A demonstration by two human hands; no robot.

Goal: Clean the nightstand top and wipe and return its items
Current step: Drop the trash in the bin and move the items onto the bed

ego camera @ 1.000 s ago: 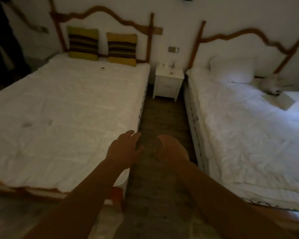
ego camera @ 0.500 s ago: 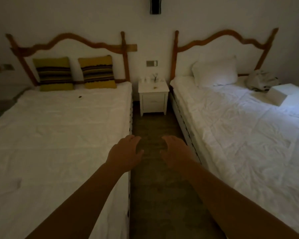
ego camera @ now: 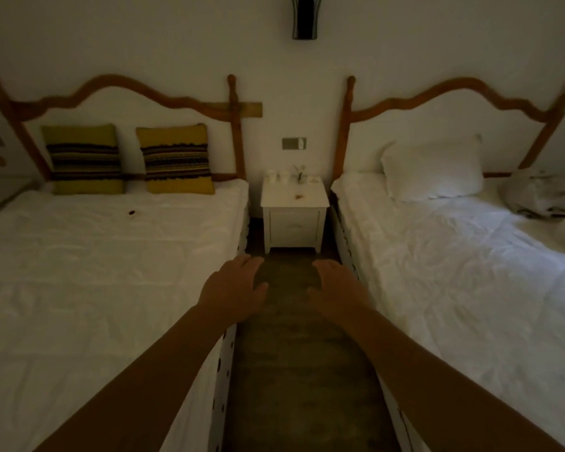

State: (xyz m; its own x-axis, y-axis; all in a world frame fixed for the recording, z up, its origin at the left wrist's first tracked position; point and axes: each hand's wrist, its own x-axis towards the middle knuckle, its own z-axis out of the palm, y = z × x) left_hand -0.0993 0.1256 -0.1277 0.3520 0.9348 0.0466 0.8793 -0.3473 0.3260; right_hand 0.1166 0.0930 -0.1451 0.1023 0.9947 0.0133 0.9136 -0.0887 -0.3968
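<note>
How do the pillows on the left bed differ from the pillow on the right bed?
The left bed has two striped yellow-green cushions standing against the headboard; the right bed has one plain white pillow, wider and leaning lower. All sit at the head end, on white sheets.

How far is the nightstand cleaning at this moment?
Nothing looks done yet. The nightstand still carries its cups, a small plant and some crumbs. The left hand and right hand are empty, short of it. Clearing, wiping and returning all remain.
</note>
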